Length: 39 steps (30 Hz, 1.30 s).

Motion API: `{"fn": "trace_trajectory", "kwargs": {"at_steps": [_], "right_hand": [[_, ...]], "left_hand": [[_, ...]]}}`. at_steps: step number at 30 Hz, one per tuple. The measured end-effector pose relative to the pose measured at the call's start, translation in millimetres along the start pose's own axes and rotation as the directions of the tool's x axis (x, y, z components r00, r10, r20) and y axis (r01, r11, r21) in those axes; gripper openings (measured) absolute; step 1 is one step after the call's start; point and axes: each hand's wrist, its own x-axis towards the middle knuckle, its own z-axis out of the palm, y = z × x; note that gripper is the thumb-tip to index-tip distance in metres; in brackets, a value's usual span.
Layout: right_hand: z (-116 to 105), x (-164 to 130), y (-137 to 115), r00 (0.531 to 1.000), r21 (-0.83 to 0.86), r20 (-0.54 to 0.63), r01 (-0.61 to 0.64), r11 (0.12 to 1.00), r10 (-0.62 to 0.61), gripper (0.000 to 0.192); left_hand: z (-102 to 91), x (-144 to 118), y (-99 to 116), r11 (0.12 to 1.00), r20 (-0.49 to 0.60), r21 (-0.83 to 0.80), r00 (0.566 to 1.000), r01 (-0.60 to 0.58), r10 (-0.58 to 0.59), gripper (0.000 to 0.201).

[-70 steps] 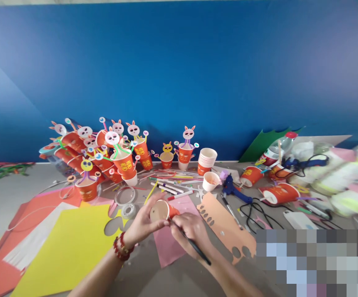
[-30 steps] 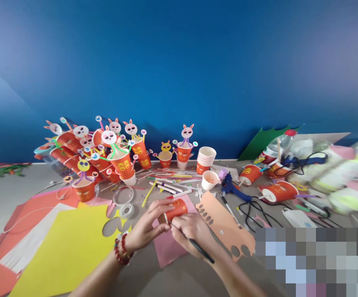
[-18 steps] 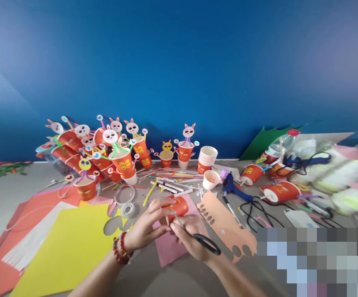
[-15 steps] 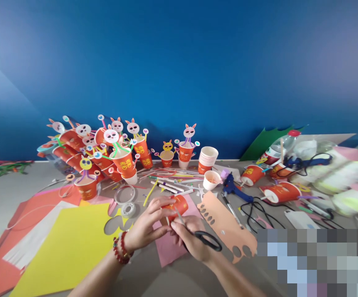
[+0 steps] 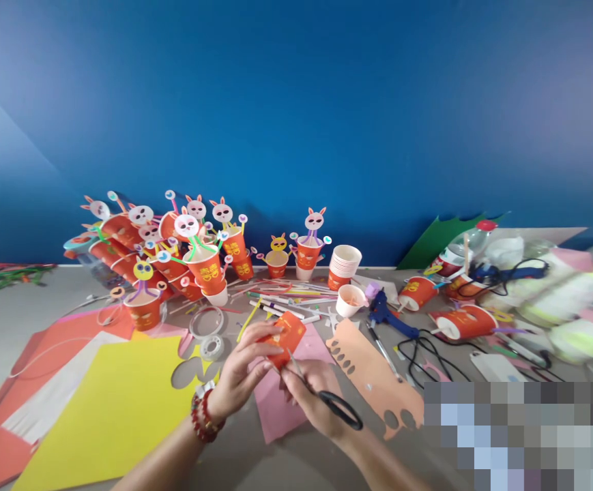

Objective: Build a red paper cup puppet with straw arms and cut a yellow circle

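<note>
My left hand (image 5: 242, 374) has its fingers wrapped around a red paper cup (image 5: 292, 330) with gold markings, which is tilted in front of me. In my right hand (image 5: 321, 399) is a pair of scissors with black handles (image 5: 341, 409). The blades lie up against the near part of the cup, and the right fingertips are close below it; whether they also touch the cup I cannot tell. A pink paper sheet (image 5: 280, 417) lies beneath both hands.
Yellow paper (image 5: 106, 409) and red paper (image 5: 24, 368) lie at left. Tape rolls (image 5: 211, 348) and markers (image 5: 280, 310) are beyond my hands. Decorated cups (image 5: 205, 269) and a cup stack (image 5: 344, 264) stand behind. Cut peach paper (image 5: 372, 375) and a blue glue gun (image 5: 385, 314) are at right.
The red cup has turned in my left hand, its far end now tipped higher. The scissors have shifted slightly down and left with my right hand still holding them.
</note>
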Motion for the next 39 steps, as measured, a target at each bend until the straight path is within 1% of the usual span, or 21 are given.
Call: {"fn": "trace_trajectory", "kwargs": {"at_steps": [1, 2, 4, 6, 8, 9, 10, 13, 15, 16, 18, 19, 21, 24, 27, 29, 31, 34, 36, 37, 39], "right_hand": [[-2.1, -0.1, -2.2, 0.999, -0.093, -0.011, 0.040, 0.995, -0.041, 0.045], [-3.7, 0.0, -4.1, 0.997, -0.173, -0.015, 0.077, 0.982, -0.081, 0.045], [-5.4, 0.7, -6.5, 0.988, -0.298, -0.016, 0.141, 0.944, -0.153, 0.042], [-5.6, 1.2, -7.3, 0.977, -0.390, -0.013, 0.193, 0.900, -0.215, 0.040], [-5.5, 1.1, -7.7, 0.966, -0.450, -0.004, 0.230, 0.863, -0.259, 0.038], [-5.6, 0.9, -8.1, 0.964, -0.471, 0.002, 0.236, 0.850, -0.267, 0.037], [-5.7, 0.5, -8.6, 0.963, -0.484, 0.009, 0.240, 0.842, -0.270, 0.037], [-5.6, -1.0, -8.7, 0.969, -0.485, 0.013, 0.221, 0.846, -0.246, 0.038], [-3.8, -1.9, -6.1, 0.978, -0.410, -0.002, 0.190, 0.892, -0.209, 0.041], [-2.2, -2.4, -3.7, 0.985, -0.332, -0.012, 0.160, 0.930, -0.173, 0.043], [2.4, -3.1, 2.2, 0.998, -0.111, -0.026, 0.057, 0.992, -0.061, 0.047], [5.0, -3.3, 5.2, 1.000, 0.007, -0.025, -0.003, 1.000, 0.003, 0.047], [10.5, -2.9, 10.4, 0.994, 0.201, -0.015, -0.102, 0.974, 0.107, 0.046], [17.7, 0.2, 14.4, 0.987, 0.400, -0.019, -0.139, 0.906, 0.160, 0.047], [21.6, 5.0, 15.2, 0.980, 0.525, -0.020, -0.158, 0.836, 0.198, 0.049], [21.4, 7.3, 15.2, 0.978, 0.552, -0.001, -0.172, 0.816, 0.207, 0.049], [19.0, 7.6, 15.2, 0.981, 0.528, 0.022, -0.177, 0.831, 0.194, 0.048], [13.7, 4.6, 13.8, 0.985, 0.392, 0.026, -0.167, 0.905, 0.171, 0.045], [10.6, 2.1, 11.5, 0.990, 0.229, 0.004, -0.135, 0.964, 0.138, 0.043], [9.3, 1.2, 10.0, 0.995, 0.126, -0.009, -0.098, 0.987, 0.100, 0.042], [6.9, 0.4, 6.6, 0.999, -0.098, -0.033, 0.015, 0.995, -0.018, 0.042]], "left_hand": [[1.0, -0.2, 0.1, 0.998, -0.028, -0.049, 0.999, 0.042, -0.044, 0.025], [1.7, -0.2, 0.1, 0.991, -0.051, -0.105, 0.995, 0.086, -0.091, 0.031], [1.9, 0.2, 0.6, 0.953, -0.050, -0.235, 0.977, 0.189, -0.206, 0.051], [0.5, 0.9, 1.7, 0.880, 0.036, -0.353, 0.945, 0.318, -0.326, 0.062], [-1.4, 1.1, 2.8, 0.802, 0.135, -0.419, 0.902, 0.427, -0.410, 0.062], [-2.1, 1.1, 3.0, 0.779, 0.167, -0.429, 0.888, 0.457, -0.429, 0.061], [-2.5, 0.9, 2.8, 0.772, 0.179, -0.432, 0.883, 0.466, -0.433, 0.061], [-1.6, -0.5, -0.5, 0.812, 0.151, -0.401, 0.905, 0.424, -0.398, 0.065], [0.0, -1.9, -4.5, 0.853, 0.114, -0.361, 0.926, 0.376, -0.360, 0.066], [0.8, -2.9, -6.7, 0.872, 0.096, -0.343, 0.936, 0.351, -0.339, 0.066], [2.2, -5.1, -10.9, 0.900, 0.065, -0.315, 0.953, 0.302, -0.297, 0.066], [2.8, -6.3, -12.6, 0.911, 0.047, -0.305, 0.960, 0.276, -0.275, 0.067], [4.1, -8.6, -14.5, 0.930, 0.009, -0.287, 0.971, 0.231, -0.238, 0.068], [6.7, -10.9, -13.7, 0.946, -0.060, -0.265, 0.976, 0.187, -0.209, 0.068], [9.3, -10.9, -9.9, 0.950, -0.113, -0.259, 0.971, 0.176, -0.211, 0.067], [9.9, -9.5, -7.3, 0.946, -0.136, -0.270, 0.965, 0.180, -0.223, 0.067], [8.8, -7.5, -5.8, 0.928, -0.124, -0.315, 0.961, 0.199, -0.248, 0.070], [5.1, -5.0, -6.6, 0.863, -0.057, -0.433, 0.948, 0.259, -0.313, 0.075], [2.8, -4.8, -8.9, 0.805, -0.028, -0.507, 0.928, 0.307, -0.372, 0.070], [1.7, -4.9, -10.1, 0.777, -0.019, -0.537, 0.916, 0.330, -0.402, 0.066], [-0.5, -4.9, -11.4, 0.715, 0.022, -0.587, 0.890, 0.380, -0.455, 0.058]]}}
